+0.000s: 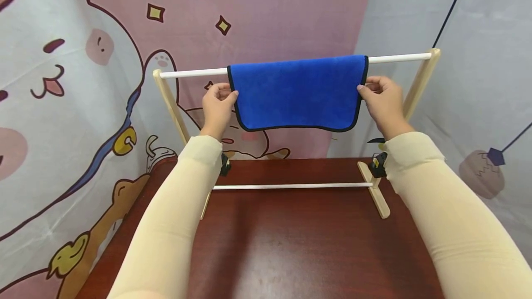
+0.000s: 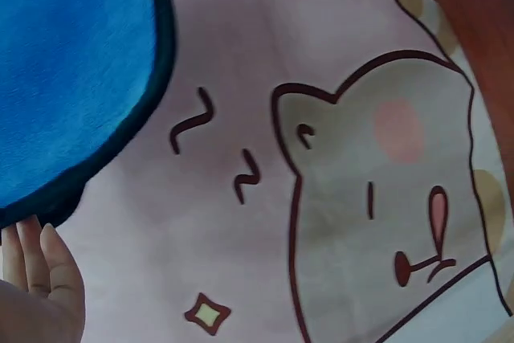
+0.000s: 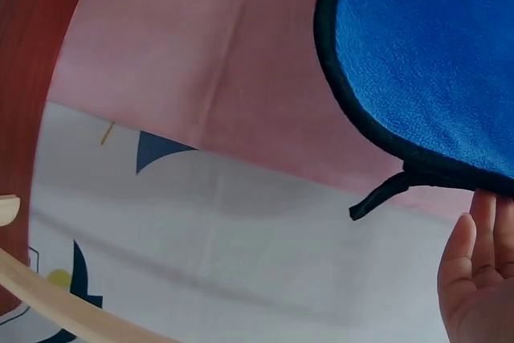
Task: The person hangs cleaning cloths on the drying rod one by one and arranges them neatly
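A blue towel [image 1: 297,93] with black edging hangs folded over the top white bar of a wooden-ended rack. My left hand [image 1: 218,107] pinches its left edge a little below the bar, the thumb in front. At the opposite edge, my right hand [image 1: 384,103] pinches the border, thumb likewise in front. The left wrist view shows fingertips of the left hand [image 2: 44,295] at the towel's dark border [image 2: 132,130]. In the right wrist view, a short black strap [image 3: 377,194] sticks out from the border near the right hand [image 3: 482,279]. Both thumbs are hidden in the wrist views.
The rack has a left post [image 1: 171,107], a right post [image 1: 420,84] and a lower white rod [image 1: 291,186]. Its right foot [image 1: 374,193] stands on a reddish-brown table [image 1: 291,243]. Behind hangs a pink and white cartoon curtain [image 1: 270,8].
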Available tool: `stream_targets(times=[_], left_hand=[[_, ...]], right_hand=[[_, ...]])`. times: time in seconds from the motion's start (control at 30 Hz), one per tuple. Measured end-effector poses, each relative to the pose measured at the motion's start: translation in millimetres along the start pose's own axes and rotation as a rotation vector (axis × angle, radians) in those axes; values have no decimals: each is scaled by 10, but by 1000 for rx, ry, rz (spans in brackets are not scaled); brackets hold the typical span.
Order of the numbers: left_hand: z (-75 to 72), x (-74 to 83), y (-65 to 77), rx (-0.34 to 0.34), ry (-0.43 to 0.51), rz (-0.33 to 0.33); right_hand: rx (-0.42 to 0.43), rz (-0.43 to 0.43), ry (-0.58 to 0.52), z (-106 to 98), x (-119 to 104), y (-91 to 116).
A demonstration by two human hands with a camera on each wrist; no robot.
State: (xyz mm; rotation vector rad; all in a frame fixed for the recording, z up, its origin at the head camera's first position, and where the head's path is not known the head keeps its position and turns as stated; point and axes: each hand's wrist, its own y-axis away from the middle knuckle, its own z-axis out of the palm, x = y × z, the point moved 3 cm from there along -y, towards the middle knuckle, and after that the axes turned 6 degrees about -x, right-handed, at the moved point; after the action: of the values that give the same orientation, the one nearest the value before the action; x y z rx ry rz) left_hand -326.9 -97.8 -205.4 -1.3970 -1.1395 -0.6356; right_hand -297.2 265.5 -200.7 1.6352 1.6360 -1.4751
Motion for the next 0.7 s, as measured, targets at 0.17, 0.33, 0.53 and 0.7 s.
stream_targets(times=[0.17,0.33,0.53,0.7], left_hand=[[20,-62,49,-22,-16,-5],[33,-23,28,-11,15,-14],[6,22,-8,-46,-22,-10],[-37,-22,28,-131,-106,1]], right_hand=[[-7,46,-16,-21,55,-19],[35,64,-34,-81,10,-69],[42,65,-74,-112,-8,-81],[15,23,-1,-120,32,-21]])
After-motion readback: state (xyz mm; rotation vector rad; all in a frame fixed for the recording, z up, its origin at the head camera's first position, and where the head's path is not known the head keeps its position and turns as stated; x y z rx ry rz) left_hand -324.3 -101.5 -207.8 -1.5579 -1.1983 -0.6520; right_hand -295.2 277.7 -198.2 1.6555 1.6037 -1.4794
